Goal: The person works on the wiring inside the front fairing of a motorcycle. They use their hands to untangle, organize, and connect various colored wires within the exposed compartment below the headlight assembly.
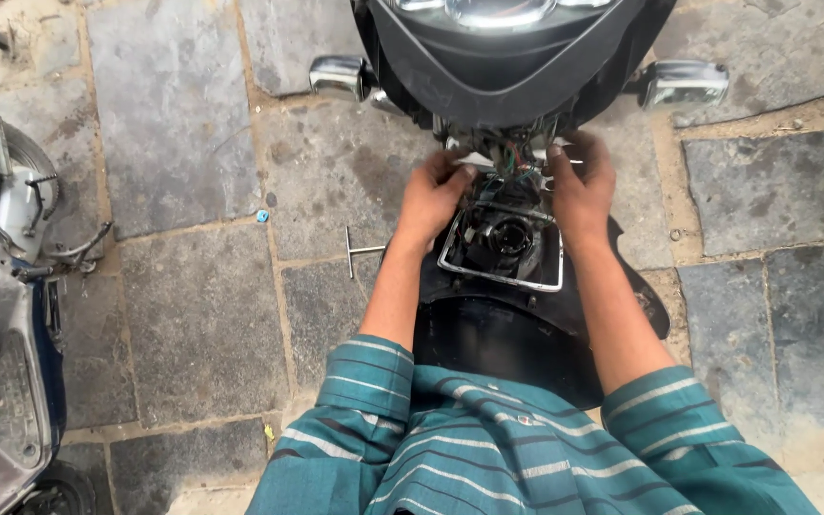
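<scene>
**Both hands meet at the wire bundle under the scooter's front cowl**

The wire bundle (512, 157) — a tangle of thin green, red and white leads — hangs out from under the dark front cowl (517, 67) of a scooter, straight ahead of the person and at the far end of both arms. It sits between the two hands, and its strands run roughly from the cowl down toward the opened headlamp housing (503, 238), so the long axis points back at the person.

The left hand (436, 195) comes in from the left with its fingers curled and its fingertips pinched at the bundle's left edge, on what looks like a pale connector; exactly what it grips is too small to tell. The right hand (579, 181) closes in from the right, thumb and fingers bent around the strands on that side. Neither hand is plainly nearer — both touch the bundle, one on each flank.

Just below the hands, the housing lies open, a chrome-rimmed frame with a round black socket inside, resting above the black front mudguard (488, 343).

Outward from there: two chrome mirrors (684, 84) stick out on either side of the cowl, a T-handled tool (355, 251) lies on the stone paving (183, 143) just left of the left forearm, and part of a second scooter (2, 286) stands well apart at the left edge.
</scene>
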